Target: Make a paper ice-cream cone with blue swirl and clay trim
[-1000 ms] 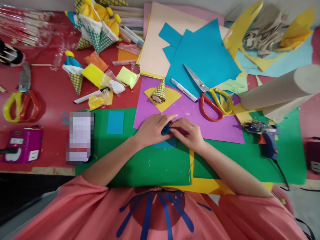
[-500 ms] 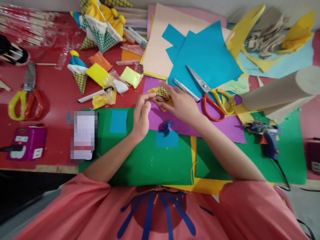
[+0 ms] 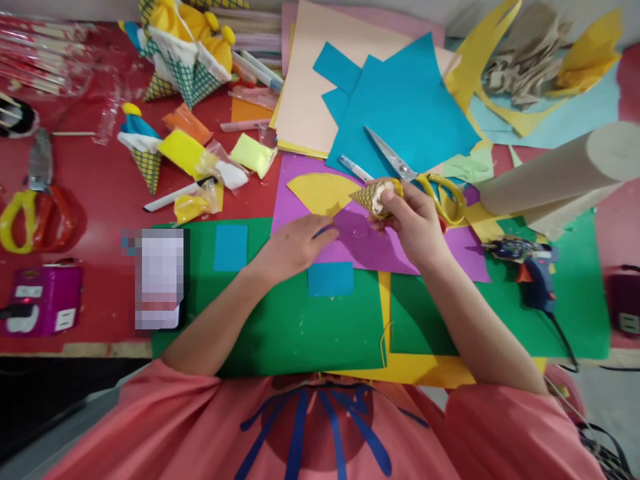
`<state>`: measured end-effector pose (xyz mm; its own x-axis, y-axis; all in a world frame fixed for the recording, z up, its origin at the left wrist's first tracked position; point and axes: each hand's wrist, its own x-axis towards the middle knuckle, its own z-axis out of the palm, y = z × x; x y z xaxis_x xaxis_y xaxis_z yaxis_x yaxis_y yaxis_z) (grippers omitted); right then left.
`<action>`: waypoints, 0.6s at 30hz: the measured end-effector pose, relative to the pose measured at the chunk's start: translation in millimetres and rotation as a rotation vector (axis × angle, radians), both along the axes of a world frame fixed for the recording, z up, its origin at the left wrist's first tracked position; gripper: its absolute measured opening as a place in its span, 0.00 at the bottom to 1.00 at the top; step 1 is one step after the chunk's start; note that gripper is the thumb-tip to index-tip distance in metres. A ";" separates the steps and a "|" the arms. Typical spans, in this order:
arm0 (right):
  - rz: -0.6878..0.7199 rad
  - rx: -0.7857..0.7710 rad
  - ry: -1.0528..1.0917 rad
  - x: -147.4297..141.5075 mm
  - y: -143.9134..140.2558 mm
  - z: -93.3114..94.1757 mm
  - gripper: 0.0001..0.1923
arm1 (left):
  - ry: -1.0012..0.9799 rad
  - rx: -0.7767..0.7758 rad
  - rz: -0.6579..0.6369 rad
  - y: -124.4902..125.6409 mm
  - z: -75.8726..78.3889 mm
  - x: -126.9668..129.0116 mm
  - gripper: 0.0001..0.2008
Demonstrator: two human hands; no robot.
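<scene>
The right hand (image 3: pixel 417 213) gripped the small cone (image 3: pixel 369 197), its thumb pressed at the open end. The cone lay lengthwise across the person's front, its tip pointing left and its mouth turned towards the right palm. From the left hand (image 3: pixel 295 247) it sat to the right and a little farther from the body, well within the right hand's side. The left hand was closed on a dark blue piece (image 3: pixel 323 231); I saw only a sliver of it, so I couldn't tell its shape. The yellow fan (image 3: pixel 317 191) lay just beyond the left fingertips. The right hand hid most of the red handle of the scissors (image 3: pixel 404 171) behind it, and the cone covered one end of the marker (image 3: pixel 355 168).
</scene>
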<state>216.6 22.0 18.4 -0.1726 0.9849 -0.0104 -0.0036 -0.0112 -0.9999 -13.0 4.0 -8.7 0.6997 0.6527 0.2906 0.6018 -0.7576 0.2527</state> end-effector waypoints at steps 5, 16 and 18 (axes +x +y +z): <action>0.057 -0.184 0.140 -11.5 -21.8 -4.7 0.15 | -0.309 0.001 0.264 4.2 7.8 -9.4 0.19; 0.210 -0.377 0.230 -31.0 -41.0 -11.5 0.24 | -0.379 -0.503 0.037 -17.5 9.0 16.9 0.32; 0.201 -0.407 0.239 -30.0 -40.6 -11.0 0.24 | -0.388 -0.556 0.104 -19.4 10.1 18.1 0.29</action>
<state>186.5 -18.6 7.3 -0.4030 0.8562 -0.3233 -0.1896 -0.4237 -0.8857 5.1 -15.4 1.5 0.5382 0.8356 0.1103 0.4517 -0.3965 0.7992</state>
